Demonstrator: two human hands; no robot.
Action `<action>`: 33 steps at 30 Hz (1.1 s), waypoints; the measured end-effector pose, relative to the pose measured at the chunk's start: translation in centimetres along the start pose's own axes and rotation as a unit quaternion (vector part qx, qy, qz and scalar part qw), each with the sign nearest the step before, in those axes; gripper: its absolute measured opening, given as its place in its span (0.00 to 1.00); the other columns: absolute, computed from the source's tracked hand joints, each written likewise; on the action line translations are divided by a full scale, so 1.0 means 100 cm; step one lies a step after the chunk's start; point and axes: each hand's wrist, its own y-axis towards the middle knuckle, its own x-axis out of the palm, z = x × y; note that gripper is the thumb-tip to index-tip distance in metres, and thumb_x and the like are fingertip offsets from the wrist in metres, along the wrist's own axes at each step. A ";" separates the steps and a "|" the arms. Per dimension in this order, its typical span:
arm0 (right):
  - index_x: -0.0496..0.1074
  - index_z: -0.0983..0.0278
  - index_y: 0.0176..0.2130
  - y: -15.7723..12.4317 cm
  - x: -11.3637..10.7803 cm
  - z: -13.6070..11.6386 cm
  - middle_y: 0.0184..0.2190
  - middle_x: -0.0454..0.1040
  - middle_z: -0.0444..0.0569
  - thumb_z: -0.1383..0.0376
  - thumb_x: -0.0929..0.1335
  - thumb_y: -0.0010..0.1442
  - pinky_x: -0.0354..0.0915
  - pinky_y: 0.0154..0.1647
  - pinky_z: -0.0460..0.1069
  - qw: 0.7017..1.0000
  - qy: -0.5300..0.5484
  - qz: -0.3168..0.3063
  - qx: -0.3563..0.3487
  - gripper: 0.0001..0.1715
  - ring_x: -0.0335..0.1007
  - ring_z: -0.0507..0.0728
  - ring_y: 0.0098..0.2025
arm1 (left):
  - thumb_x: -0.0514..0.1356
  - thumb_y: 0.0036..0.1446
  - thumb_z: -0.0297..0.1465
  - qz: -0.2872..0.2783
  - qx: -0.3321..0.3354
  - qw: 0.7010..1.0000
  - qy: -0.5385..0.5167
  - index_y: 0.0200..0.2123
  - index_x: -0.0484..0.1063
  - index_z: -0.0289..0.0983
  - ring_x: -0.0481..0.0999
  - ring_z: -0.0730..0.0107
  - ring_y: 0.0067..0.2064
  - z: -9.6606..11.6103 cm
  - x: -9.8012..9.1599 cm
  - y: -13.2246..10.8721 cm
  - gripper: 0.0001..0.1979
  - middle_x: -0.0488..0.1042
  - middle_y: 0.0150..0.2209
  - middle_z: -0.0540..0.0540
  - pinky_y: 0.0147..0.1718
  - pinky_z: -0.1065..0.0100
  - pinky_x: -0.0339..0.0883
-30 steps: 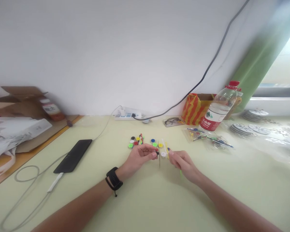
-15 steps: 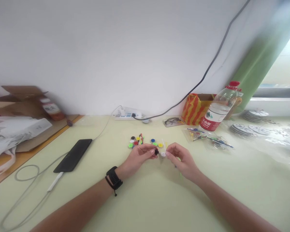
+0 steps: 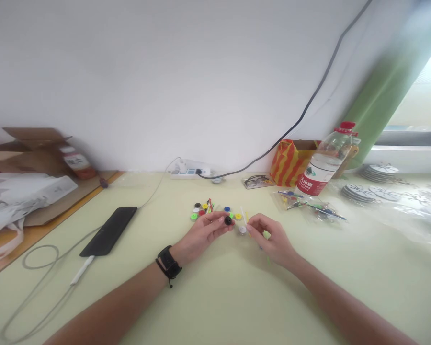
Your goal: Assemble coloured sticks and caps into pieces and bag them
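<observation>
My left hand point(image 3: 204, 234), with a black band on the wrist, pinches a small black round piece point(image 3: 228, 221) between thumb and fingertips. My right hand point(image 3: 271, 239) is closed in a pinch around thin coloured sticks, and its fingertips touch a small white round piece point(image 3: 242, 229) lying on the pale yellow table point(image 3: 215, 297). Just beyond both hands lies a cluster of small coloured round pieces and sticks point(image 3: 204, 210).
A black phone point(image 3: 109, 231) with a white cable lies at left. Cardboard boxes and white bags point(image 3: 25, 187) stand far left. A power strip point(image 3: 190, 171), glasses, an orange striped bag point(image 3: 287, 163), a water bottle point(image 3: 325, 160) and plastic packets of parts point(image 3: 309, 203) line the back.
My left hand has turned so the black piece shows at its fingertips and has risen slightly. My right hand has drawn inward to the white piece, with its sticks now mostly hidden.
</observation>
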 end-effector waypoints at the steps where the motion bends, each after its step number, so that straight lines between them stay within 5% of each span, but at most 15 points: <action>1: 0.71 0.61 0.37 -0.001 0.001 0.001 0.28 0.72 0.45 0.54 0.67 0.67 0.62 0.27 0.48 1.000 -0.007 -0.008 -0.006 0.13 0.64 0.53 0.27 | 0.73 0.57 0.37 -0.005 0.001 1.000 0.006 0.48 0.81 0.36 0.81 0.65 0.46 0.000 0.001 0.000 0.17 0.81 0.46 0.42 0.56 0.63 0.70; 9: 0.72 0.59 0.43 -0.009 0.010 0.006 0.31 0.75 0.46 0.62 0.66 0.68 0.65 0.31 0.48 0.993 -0.071 -0.074 -0.058 0.05 0.67 0.54 0.30 | 0.73 0.56 0.36 -0.036 0.000 0.998 0.050 0.45 0.81 0.37 0.79 0.66 0.44 -0.006 0.004 -0.001 0.15 0.80 0.42 0.43 0.51 0.62 0.72; 16: 0.72 0.59 0.45 -0.009 0.006 0.008 0.30 0.74 0.45 0.62 0.65 0.68 0.65 0.31 0.49 0.992 -0.087 -0.050 -0.074 0.07 0.67 0.54 0.30 | 0.73 0.56 0.37 -0.042 -0.011 0.997 0.059 0.44 0.81 0.37 0.79 0.64 0.43 -0.004 0.003 -0.002 0.15 0.79 0.42 0.44 0.51 0.60 0.71; 24: 0.58 0.56 0.66 -0.009 0.013 0.004 0.37 0.73 0.45 0.57 0.67 0.67 0.66 0.29 0.48 0.999 0.036 0.002 0.007 0.31 0.65 0.52 0.27 | 0.76 0.51 0.35 0.000 0.012 0.998 0.057 0.42 0.81 0.36 0.78 0.65 0.41 -0.004 0.004 0.000 0.17 0.80 0.44 0.42 0.49 0.63 0.70; 27: 0.74 0.58 0.46 -0.009 0.016 -0.002 0.34 0.71 0.43 0.53 0.67 0.67 0.64 0.28 0.48 0.995 0.089 -0.011 0.048 0.14 0.61 0.51 0.26 | 0.76 0.50 0.35 0.022 0.032 0.998 0.055 0.42 0.81 0.36 0.78 0.65 0.42 -0.005 0.004 0.002 0.17 0.81 0.43 0.43 0.49 0.62 0.70; 30: 0.60 0.61 0.17 -0.009 0.013 -0.007 0.17 0.55 0.40 0.49 0.65 0.69 0.56 0.25 0.49 0.985 0.131 -0.083 0.080 0.34 0.49 0.50 0.21 | 0.75 0.52 0.36 0.038 0.044 0.996 0.061 0.43 0.81 0.35 0.79 0.64 0.42 -0.006 0.003 0.003 0.17 0.81 0.41 0.43 0.48 0.62 0.70; 33: 0.52 0.61 0.15 -0.007 0.008 -0.010 0.15 0.49 0.40 0.47 0.65 0.68 0.51 0.24 0.50 0.978 0.174 -0.078 0.088 0.38 0.45 0.50 0.21 | 0.75 0.52 0.37 0.035 0.045 0.997 0.060 0.43 0.81 0.35 0.79 0.64 0.43 -0.007 0.003 0.003 0.17 0.80 0.41 0.43 0.49 0.62 0.70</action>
